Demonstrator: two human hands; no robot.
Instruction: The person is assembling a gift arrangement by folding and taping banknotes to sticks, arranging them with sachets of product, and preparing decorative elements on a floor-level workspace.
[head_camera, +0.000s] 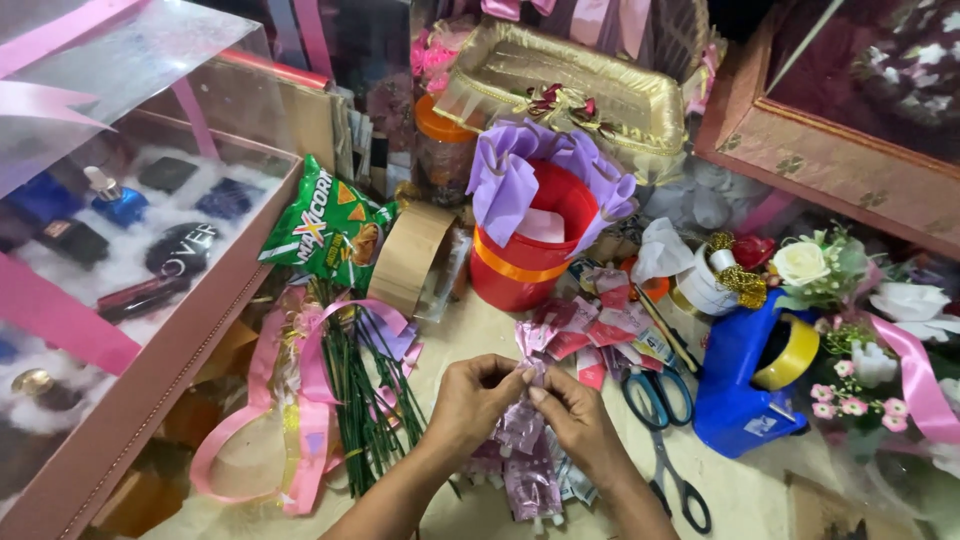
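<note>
Left hand (478, 392) and right hand (572, 412) pinch one foil-wrapped stem (524, 425); several wrapped ones (600, 325) lie beyond, bare green stems (362, 400) left unwrapped

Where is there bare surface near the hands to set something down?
Bare patches: the pale surface between the brown tape roll and the left hand; another at lower right, between the scissors and the blue dispenser. Crowded: green stems left of the hands, pink foil wrappers ahead, red bucket behind. Right hand pinches a wrapper.
</note>
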